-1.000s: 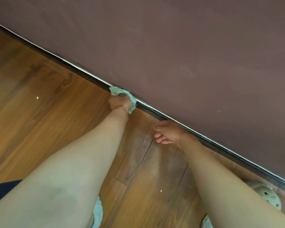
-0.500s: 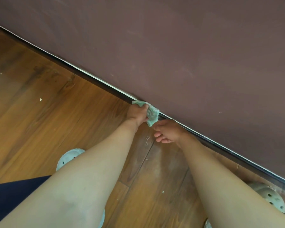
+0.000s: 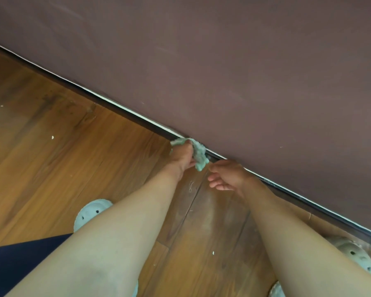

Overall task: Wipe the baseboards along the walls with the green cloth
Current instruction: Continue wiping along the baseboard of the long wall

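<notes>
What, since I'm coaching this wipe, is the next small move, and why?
Probably move the right hand away along the brown wall: it rests by the dark baseboard, right beside the crumpled green cloth in the grip of the left hand, blocking the way.

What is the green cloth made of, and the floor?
The green cloth looks like soft, fuzzy fabric, maybe terry: it bunches and looks nubbly in the left hand. The floor looks like wood or wood-look laminate: grain streaks, plank seams, slight sheen.
</notes>
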The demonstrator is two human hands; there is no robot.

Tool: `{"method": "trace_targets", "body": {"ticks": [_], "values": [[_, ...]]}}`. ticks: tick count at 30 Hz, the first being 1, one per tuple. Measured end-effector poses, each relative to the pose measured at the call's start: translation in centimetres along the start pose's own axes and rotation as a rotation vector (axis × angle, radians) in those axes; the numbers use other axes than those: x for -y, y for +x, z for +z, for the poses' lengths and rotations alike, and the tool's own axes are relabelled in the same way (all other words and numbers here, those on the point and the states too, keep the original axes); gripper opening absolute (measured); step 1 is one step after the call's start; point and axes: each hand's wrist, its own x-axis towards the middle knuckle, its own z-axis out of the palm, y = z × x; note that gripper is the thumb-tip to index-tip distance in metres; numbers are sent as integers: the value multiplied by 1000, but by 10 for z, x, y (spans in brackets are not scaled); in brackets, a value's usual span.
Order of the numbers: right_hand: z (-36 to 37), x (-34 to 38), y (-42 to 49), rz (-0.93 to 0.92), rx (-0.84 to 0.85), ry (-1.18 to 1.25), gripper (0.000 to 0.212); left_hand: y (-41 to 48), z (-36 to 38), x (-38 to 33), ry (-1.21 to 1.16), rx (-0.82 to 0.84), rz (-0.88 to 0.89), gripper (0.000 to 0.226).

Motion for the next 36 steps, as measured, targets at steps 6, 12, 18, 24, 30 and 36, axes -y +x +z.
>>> {"method": "trace_targets", "body": {"ticks": [6, 12, 18, 24, 30, 36], "values": [[4, 8, 1, -30, 6, -54, 12, 11, 3, 5, 113, -53, 71, 34], [0, 3, 4, -40, 16, -64, 12, 23, -28, -21, 35, -336, 86, 34], [-2, 1, 8, -27, 16, -57, 11, 52, -52, -34, -133, -380, 38, 53], [2, 4, 6, -23, 33, -65, 9, 31, -29, -10, -70, -161, 77, 30], [-1, 5, -1, -37, 46, -109, 11, 24, -28, -17, -26, -247, 119, 23], [-16, -7, -3, -21, 12, -92, 9, 17, -20, -16, -13, -262, 89, 38]]}}
